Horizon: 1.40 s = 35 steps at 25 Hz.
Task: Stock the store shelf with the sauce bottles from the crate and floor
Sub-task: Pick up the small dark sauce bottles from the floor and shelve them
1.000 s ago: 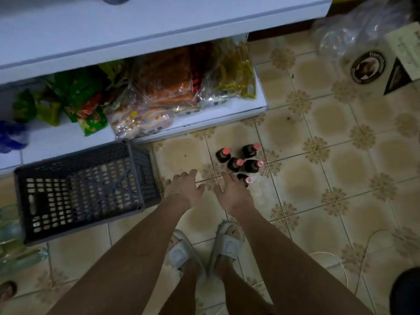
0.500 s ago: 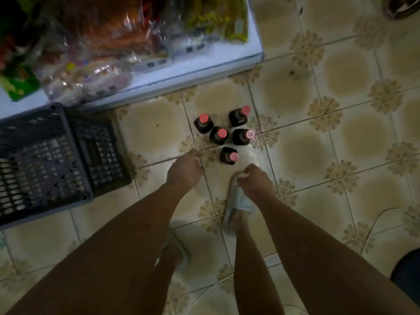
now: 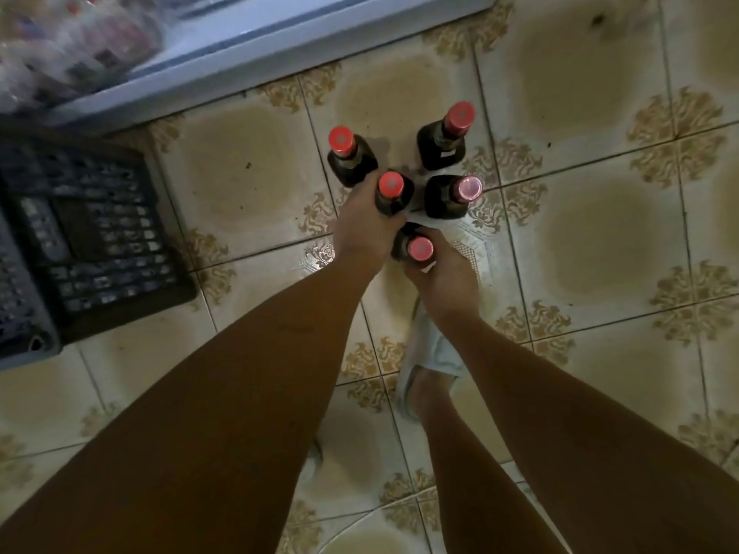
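Sauce bottles, five with red caps, stand clustered on the tiled floor point(image 3: 248, 181). The left hand point(image 3: 362, 229) wraps the middle bottle point(image 3: 391, 191); the right hand point(image 3: 444, 277) grips the nearest bottle point(image 3: 418, 247). A dark plastic crate point(image 3: 80, 241) sits at nine o'clock, the white shelf edge point(image 3: 280, 34) at twelve.

blurred shelf goods point(image 3: 76, 46), crate point(image 3: 80, 241) cropped
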{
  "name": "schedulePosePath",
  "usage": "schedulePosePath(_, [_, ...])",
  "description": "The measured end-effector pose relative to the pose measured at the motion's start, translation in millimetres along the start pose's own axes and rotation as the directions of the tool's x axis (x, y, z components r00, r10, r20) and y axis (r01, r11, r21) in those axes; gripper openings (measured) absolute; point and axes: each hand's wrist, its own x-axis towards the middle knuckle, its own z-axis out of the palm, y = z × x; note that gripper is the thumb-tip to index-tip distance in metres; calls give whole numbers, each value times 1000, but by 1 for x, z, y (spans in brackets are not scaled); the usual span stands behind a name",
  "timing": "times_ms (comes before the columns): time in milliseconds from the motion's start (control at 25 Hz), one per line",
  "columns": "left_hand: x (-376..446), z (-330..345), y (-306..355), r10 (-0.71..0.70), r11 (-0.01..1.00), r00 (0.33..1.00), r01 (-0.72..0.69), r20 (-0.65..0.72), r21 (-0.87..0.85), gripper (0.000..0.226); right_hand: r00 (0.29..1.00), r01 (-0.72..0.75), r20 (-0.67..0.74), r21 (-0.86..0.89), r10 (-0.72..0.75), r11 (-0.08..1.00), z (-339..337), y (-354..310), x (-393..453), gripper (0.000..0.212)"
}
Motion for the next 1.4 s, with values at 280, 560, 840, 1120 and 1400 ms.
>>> schedulePosePath(280, [17, 5, -4, 47, 998, 999, -48, -7, -39, 27, 999, 37, -42, 21, -36, 999, 6, 9, 11, 34])
schedulePosePath(560, [-33, -42, -9, 20, 991, 999, -24, -35, -132, 33, 994, -60, -84, 119, 71, 991, -24, -19, -24, 28])
schedulePosePath(840, [-134, -184, 59, -38, 969, 999, 28, -37, -247, 36, 999, 11, -40, 226, -2, 974, -101, -142, -133, 18])
schedulePosePath(1120, [-259, -395, 164, 18, 885, 987, -89, -157, -456, 32, 967, 255, -47, 158, -251, 954, -184, -325, -272, 33])
schedulePosePath(1400, [-328, -532, 199, 174, 839, 951, -280, -257, -467, 31, 912, 410, -17, 110, -411, 905, -210, -470, -337, 29])
